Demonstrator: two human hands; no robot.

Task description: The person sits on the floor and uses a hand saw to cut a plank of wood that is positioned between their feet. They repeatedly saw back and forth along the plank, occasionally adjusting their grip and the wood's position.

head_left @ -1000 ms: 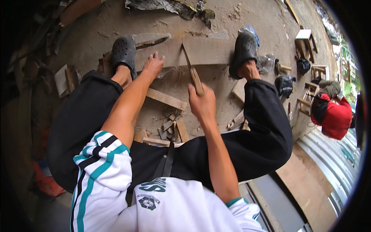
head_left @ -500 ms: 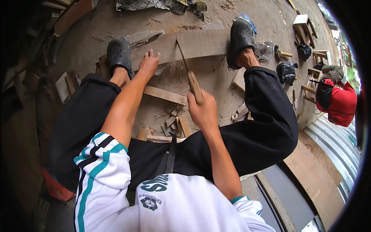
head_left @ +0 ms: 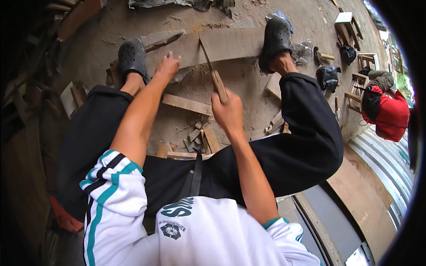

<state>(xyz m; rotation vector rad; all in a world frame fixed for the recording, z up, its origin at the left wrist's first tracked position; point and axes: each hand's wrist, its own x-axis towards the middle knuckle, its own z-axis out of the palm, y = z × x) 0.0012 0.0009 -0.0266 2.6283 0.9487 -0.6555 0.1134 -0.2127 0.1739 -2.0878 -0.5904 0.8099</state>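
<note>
My right hand (head_left: 227, 112) is wrapped round the wooden handle of a handsaw (head_left: 207, 56). The saw's narrow blade reaches away from me and meets the far edge of a wooden board (head_left: 230, 43), lying across its top face. My left hand (head_left: 167, 65) rests on the board's near edge to the left of the blade, fingers stretched out and apart. Under my left clog (head_left: 133, 57) is the board's left end; my right clog (head_left: 276, 42) stands on its right end.
A loose plank (head_left: 187, 104) lies between my feet, with several wood offcuts (head_left: 198, 135) nearer me. To the right are a hammer (head_left: 324, 56), a black plastic bag (head_left: 328, 78) and small wooden stools (head_left: 348, 27). A person in red (head_left: 390, 113) is at the far right.
My right hand and the saw handle have moved slightly away from me, toward the board. My left hand stays on the board, and the whole view has shifted a little.
</note>
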